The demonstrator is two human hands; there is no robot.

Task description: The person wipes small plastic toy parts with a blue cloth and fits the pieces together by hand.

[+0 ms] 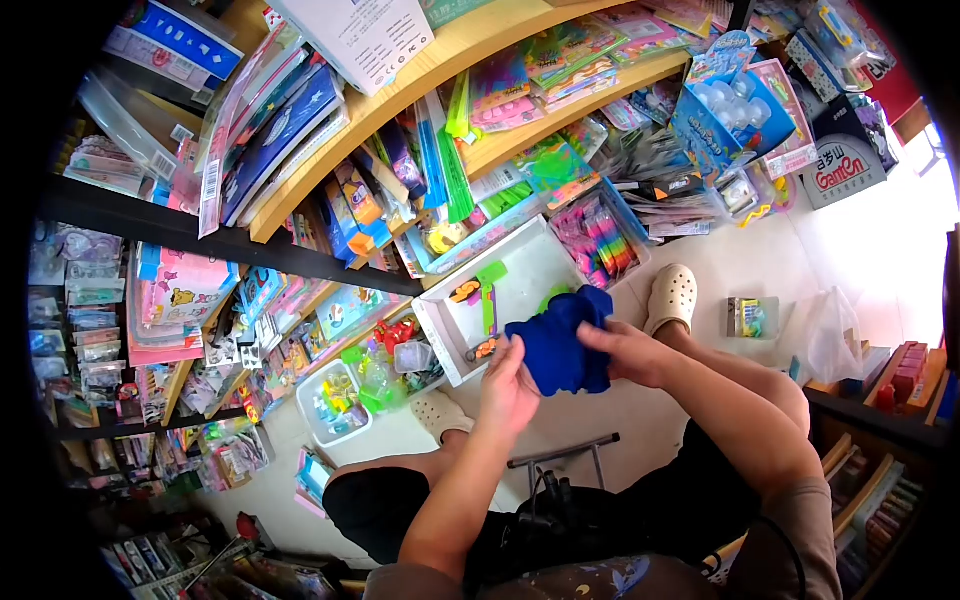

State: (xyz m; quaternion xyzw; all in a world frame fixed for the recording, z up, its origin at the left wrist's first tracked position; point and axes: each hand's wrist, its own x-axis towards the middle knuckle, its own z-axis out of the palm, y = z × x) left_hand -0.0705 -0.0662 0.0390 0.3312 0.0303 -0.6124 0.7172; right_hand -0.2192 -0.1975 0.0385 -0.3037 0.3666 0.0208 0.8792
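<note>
A dark blue cloth [562, 345] is held between my two hands, over the near edge of a white box. My left hand [508, 382] grips its left side, thumb on top. On its right side, my right hand [632, 352] has its fingers closed on the fabric. Beneath and beyond the cloth stands the shallow white box [530, 250]. Inside it lie a green and orange toy [488, 298] and another green item [556, 295], partly hidden behind the cloth.
Wooden shelves [420, 75] packed with stationery curve around the front and left. A bin of rainbow-coloured items [598, 238] adjoins the white box. On the floor are a small clear container [752, 318], a plastic bag [822, 335] and a white tub [335, 405]. My clogs [672, 298] flank the box.
</note>
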